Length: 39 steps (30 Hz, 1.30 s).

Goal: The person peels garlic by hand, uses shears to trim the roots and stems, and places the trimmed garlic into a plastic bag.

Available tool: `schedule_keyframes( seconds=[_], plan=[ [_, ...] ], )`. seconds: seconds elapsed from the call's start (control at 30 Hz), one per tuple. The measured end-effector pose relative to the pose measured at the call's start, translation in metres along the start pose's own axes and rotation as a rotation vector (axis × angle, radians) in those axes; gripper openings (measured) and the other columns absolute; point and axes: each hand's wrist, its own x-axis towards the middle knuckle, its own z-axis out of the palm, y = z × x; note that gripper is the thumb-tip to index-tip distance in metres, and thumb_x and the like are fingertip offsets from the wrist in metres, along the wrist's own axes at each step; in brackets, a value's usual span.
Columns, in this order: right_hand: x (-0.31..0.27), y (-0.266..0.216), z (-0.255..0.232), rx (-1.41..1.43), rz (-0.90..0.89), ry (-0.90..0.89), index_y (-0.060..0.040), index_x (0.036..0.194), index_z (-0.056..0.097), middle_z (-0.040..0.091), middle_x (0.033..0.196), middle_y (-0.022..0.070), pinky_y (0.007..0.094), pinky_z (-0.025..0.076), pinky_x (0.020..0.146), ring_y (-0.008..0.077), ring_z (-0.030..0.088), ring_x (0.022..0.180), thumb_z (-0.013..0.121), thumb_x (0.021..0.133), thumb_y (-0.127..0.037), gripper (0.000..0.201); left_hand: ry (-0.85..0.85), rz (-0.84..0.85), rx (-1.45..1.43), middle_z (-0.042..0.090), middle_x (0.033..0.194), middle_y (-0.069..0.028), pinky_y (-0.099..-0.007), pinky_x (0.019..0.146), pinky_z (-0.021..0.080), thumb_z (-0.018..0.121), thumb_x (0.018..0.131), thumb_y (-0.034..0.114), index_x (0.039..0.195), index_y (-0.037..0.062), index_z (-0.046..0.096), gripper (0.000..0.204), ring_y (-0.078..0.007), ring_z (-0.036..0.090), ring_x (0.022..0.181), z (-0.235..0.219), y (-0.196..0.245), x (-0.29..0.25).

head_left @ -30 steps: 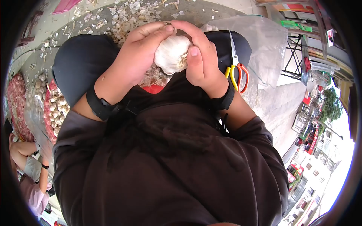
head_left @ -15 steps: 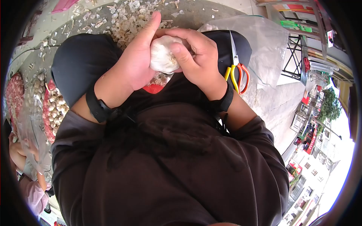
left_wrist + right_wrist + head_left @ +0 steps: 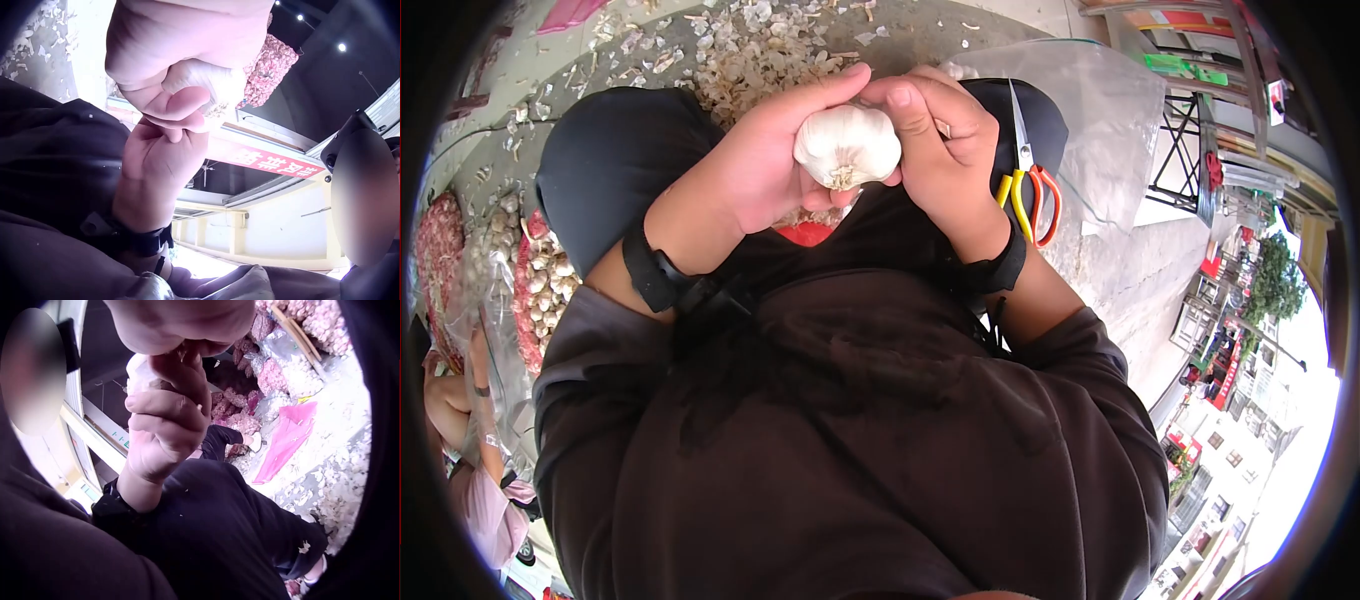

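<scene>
A white garlic bulb [image 3: 847,147] is held in front of the lap, its root end toward the body. My left hand [image 3: 765,150] cups its left side and underside, thumb extended along the far side. Curled fingers of my right hand [image 3: 948,140] grip the bulb's right side, the thumb bent near its top; a small pale bit shows among them. In the left wrist view, my left hand [image 3: 187,44] partly covers the bulb [image 3: 200,78]. In the right wrist view, my right hand [image 3: 187,325] meets my left hand [image 3: 165,431] at the bulb, and the contact is partly hidden.
Scissors [image 3: 1027,195] with yellow and orange handles lie on the right thigh. Loose skins [image 3: 750,65] cover the ground ahead. A net bag of garlic [image 3: 550,285] stands at left, near a seated person [image 3: 490,500]. Clear plastic [image 3: 1100,130] lies at right.
The bulb has turned, bringing its root end toward the body. My left thumb rose, then came down beside the bulb. My right thumb has shifted from the bulb's face toward its upper right.
</scene>
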Motion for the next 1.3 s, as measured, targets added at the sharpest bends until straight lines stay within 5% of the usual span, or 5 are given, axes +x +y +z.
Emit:
schedule_keyframes(
  seconds=[0.23,0.47,0.73,1.03,1.3],
  plan=[
    [0.007,0.005,-0.024,-0.531,0.057,0.031,-0.0083,0.124,0.059,0.044,0.135,0.0197,0.0419,0.038,0.1,0.0341,0.042,0.122,0.077,0.081,-0.028,0.051,-0.122,0.122,0.033,0.063,0.115,-0.0217,-0.0373,0.076,0.057,0.046,0.094,0.02,0.125,-0.0043,0.051,0.039,-0.0283,0.067,0.092,-0.009,-0.013,0.005],
    [-0.003,-0.018,-0.022,-0.514,-0.295,-0.04,-0.0026,0.124,0.054,0.052,0.115,0.018,0.0395,0.045,0.091,0.0327,0.052,0.108,0.085,0.069,-0.034,0.07,0.147,0.349,0.016,0.063,0.111,-0.0113,-0.0378,0.09,0.052,0.049,0.094,0.008,0.125,-0.0021,0.053,0.033,-0.0221,0.065,0.101,-0.008,-0.01,0.01],
    [-0.008,-0.014,-0.002,-0.282,0.129,-0.227,-0.0009,0.135,0.043,0.062,0.112,0.0129,0.0285,0.058,0.073,0.0157,0.067,0.088,0.085,0.073,-0.013,0.076,0.338,0.536,0.136,0.065,0.099,-0.0053,-0.0261,0.079,0.051,0.061,0.097,0.019,0.111,0.0036,0.061,0.02,-0.0125,0.063,0.09,-0.006,-0.014,0.012],
    [-0.015,-0.011,-0.007,0.246,0.259,-0.268,-0.0005,0.136,0.039,0.059,0.123,0.014,0.0346,0.055,0.089,0.021,0.06,0.112,0.068,0.079,0.009,0.064,0.627,0.618,0.13,0.065,0.093,-0.006,-0.0256,0.072,0.046,0.056,0.099,0.017,0.123,0.0034,0.054,0.028,-0.0115,0.052,0.075,-0.024,0.001,0.004],
    [-0.029,-0.018,-0.121,1.224,0.36,-0.134,-0.0071,0.138,0.036,0.048,0.113,0.0159,0.0502,0.053,0.093,0.029,0.057,0.101,0.073,0.079,-0.029,0.073,0.779,0.537,0.503,0.029,0.153,-0.0211,-0.0416,0.115,0.019,0.057,0.092,0.022,0.153,0.0209,0.029,0.067,-0.0273,0.033,0.138,-0.007,0.002,0.002]
  ],
)
